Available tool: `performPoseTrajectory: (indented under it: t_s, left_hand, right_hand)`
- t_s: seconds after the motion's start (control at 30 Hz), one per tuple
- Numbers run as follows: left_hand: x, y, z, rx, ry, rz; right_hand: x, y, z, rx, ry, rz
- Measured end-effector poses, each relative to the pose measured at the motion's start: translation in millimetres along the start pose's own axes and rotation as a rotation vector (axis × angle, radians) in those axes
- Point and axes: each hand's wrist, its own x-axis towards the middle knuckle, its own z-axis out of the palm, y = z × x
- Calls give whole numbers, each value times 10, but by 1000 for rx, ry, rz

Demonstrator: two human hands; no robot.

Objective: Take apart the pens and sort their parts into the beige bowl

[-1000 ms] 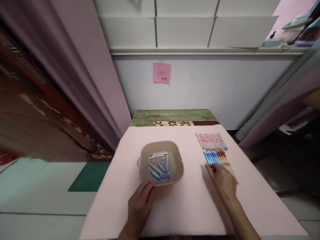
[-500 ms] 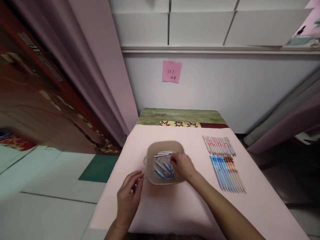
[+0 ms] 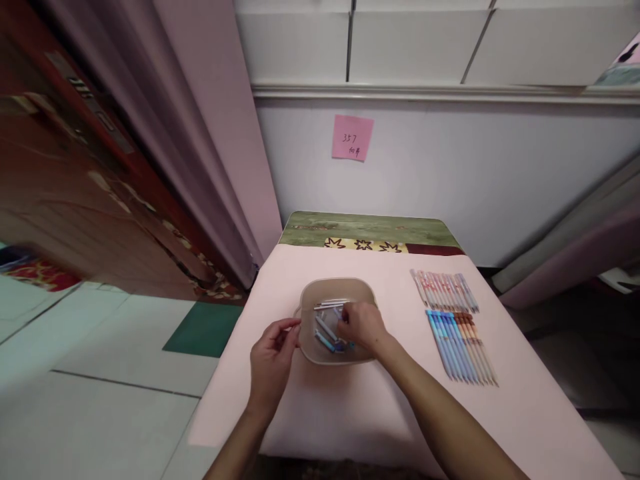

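A beige plastic basin [image 3: 311, 298] stands on the pink-covered table, with several pen parts [image 3: 326, 328] lying loose in it, blue, grey and white. My left hand [image 3: 275, 353] is at the basin's left side, thumb and fingers pinched at its small side tab. Over the right part of the basin, my right hand [image 3: 363, 327] reaches in with fingers curled together among the parts. What its fingertips hold, if anything, is hidden behind the hand.
To the right lie two rows of pens: pinkish pens [image 3: 445, 291] at the back, and blue pens [image 3: 450, 347] beside brown-topped pens [image 3: 475, 350] in front. A pink note [image 3: 353, 138] is stuck on the wall behind the table [image 3: 370, 225].
My left hand has come up to the basin's left side and its fingers have closed there. My right hand has lowered deeper among the pen parts. The view has shifted slightly.
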Motion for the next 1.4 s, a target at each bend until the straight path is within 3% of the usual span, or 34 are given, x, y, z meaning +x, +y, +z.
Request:
performPoseTrajectory:
  t_s: [0.1,0.17,0.23,0.33,0.43,0.53,0.6,0.67,0.73,0.83,0.93,1.2,1.4]
  left_hand:
    - [34,107,126,-178,-74,-112]
    - [31,157,226,-176,-112,-75]
    - [12,166,310,-13,-122,121]
    - [-25,97,368,291,-200,529]
    - [-57,16,350,370,-293,668]
    - [-62,57,271,270,-245,540]
    - [-38,144,191,178,-134,394]
    - [5,229,100,72,9,228]
    - [54,274,20,-132,91,33]
    - [101,252,-33,-551,39,-304]
    - [88,178,-8,-773,-24,-514]
    - [72,40,1,-904,-17,-569]
    - [83,17,-11,-982,-26,-616]
  right_hand:
    - [-81,86,-141,451,-45,-40]
    - [-150,115,-192,784,-107,-76]
    - [-223,115,-214,896,-92,-107]
    - [-324,71,-232,886,-21,-131]
    - [-385,25,-272,1008,-103,-120]
    - [-369,50,-328,1194,-230,-168]
    - [-319,115,-358,1157,-169,-183]
    - [-259,186,-365,873,14,-129]
    - [-207,223,-336,430,125,-66]
    - [-157,166,-217,-2,47,-50]
    - [-132,24,-58,-85,-37,-72]
    - [-118,-239,133,-187,-161,-89]
    - [-64,-203,214,-106,-141,-81]
